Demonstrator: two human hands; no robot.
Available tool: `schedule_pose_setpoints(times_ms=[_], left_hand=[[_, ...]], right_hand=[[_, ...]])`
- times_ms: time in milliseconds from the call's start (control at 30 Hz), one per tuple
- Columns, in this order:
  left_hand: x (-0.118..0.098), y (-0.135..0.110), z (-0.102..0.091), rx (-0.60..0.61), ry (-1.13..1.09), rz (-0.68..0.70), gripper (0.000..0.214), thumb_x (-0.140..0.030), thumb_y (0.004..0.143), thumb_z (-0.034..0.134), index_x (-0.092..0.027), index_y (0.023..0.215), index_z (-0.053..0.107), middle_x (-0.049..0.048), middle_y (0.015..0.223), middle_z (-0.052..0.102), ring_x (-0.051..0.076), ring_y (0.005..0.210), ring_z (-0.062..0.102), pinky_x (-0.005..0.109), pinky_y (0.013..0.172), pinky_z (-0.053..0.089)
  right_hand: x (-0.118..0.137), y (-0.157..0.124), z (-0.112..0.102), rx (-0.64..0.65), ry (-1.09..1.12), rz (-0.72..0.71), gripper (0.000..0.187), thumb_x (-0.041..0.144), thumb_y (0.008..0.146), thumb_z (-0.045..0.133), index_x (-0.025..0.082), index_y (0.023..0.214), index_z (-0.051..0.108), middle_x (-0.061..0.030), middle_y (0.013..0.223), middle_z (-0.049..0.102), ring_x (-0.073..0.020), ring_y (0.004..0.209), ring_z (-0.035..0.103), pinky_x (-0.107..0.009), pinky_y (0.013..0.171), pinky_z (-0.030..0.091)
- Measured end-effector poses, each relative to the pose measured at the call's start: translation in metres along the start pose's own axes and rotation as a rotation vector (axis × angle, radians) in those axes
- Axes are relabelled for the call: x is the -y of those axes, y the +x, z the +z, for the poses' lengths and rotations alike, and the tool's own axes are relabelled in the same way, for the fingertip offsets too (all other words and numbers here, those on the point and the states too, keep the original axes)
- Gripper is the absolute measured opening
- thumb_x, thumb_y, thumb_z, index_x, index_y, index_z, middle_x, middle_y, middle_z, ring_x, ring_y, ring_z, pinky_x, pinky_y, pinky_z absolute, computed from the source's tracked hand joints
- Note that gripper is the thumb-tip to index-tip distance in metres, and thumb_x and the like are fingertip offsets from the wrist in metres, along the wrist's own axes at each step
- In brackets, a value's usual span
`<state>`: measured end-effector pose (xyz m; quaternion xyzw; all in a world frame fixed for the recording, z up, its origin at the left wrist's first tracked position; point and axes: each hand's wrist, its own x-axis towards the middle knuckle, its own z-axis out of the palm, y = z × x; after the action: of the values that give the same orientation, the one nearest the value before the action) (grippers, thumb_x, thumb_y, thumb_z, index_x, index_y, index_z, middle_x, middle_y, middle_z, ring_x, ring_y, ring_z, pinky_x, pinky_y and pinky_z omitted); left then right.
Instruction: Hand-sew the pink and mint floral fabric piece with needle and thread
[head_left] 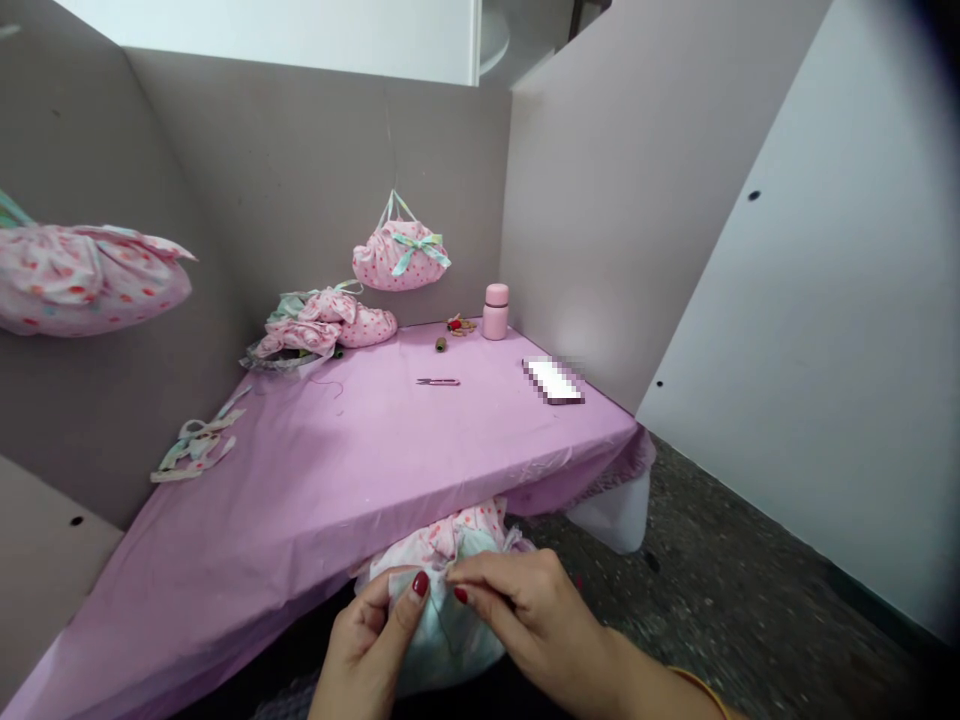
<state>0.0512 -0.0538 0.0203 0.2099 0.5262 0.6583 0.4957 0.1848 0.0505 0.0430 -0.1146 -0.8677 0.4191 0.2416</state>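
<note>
Low in front of the table edge, a piece of pale green and pink dotted fabric [457,645] lies gathered at my lap. Its edge is pinched between the thumb and fingers of my left hand [375,635]. My right hand [525,605] is closed in a pinch close beside the left fingertips, at the fabric; whatever sits between those fingers is too small to make out. A thin dark thread [442,625] runs down across the fabric below the fingers.
On the pink-covered table [360,450] lie thread snips [439,381], a thread spool [441,344], a phone [553,380], a pink bottle [495,312], a heap of dotted fabric [322,325] and fabric strips [199,447]. Dotted pouches [401,255] hang by the partitions [315,170].
</note>
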Motion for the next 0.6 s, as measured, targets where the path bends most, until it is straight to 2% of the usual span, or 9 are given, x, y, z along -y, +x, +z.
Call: schedule_pose_setpoints(times_ms=[167, 300, 600], left_hand=[[0.0002, 0.0004, 0.0011, -0.004, 0.01, 0.015, 0.02, -0.037, 0.074, 0.07, -0.021, 0.085, 0.074, 0.0039, 0.076, 0.074, 0.02, 0.069, 0.064, 0.029, 0.07, 0.051], [0.0003, -0.0006, 0.0016, -0.017, -0.008, 0.015, 0.022, -0.037, 0.072, 0.071, -0.02, 0.085, 0.074, 0.0049, 0.075, 0.074, 0.021, 0.067, 0.065, 0.03, 0.068, 0.052], [-0.0027, -0.0039, 0.0041, -0.023, 0.019, 0.032, 0.021, -0.038, 0.07, 0.073, -0.02, 0.081, 0.075, 0.0042, 0.072, 0.073, 0.021, 0.068, 0.064, 0.028, 0.068, 0.052]], right_hand=[[0.0023, -0.0017, -0.0005, 0.001, -0.013, 0.016, 0.022, 0.01, 0.09, 0.047, 0.018, 0.095, 0.068, -0.0014, 0.085, 0.07, -0.0114, 0.075, 0.063, -0.018, 0.068, 0.043], [0.003, -0.003, -0.001, 0.0, -0.039, -0.033, 0.022, 0.01, 0.09, 0.046, 0.015, 0.095, 0.067, -0.0025, 0.083, 0.07, -0.0112, 0.073, 0.063, -0.017, 0.068, 0.042], [0.0018, -0.003, 0.0004, 0.027, -0.118, -0.037, 0.023, 0.011, 0.091, 0.043, 0.014, 0.091, 0.066, -0.0019, 0.076, 0.066, -0.0111, 0.067, 0.059, -0.018, 0.063, 0.04]])
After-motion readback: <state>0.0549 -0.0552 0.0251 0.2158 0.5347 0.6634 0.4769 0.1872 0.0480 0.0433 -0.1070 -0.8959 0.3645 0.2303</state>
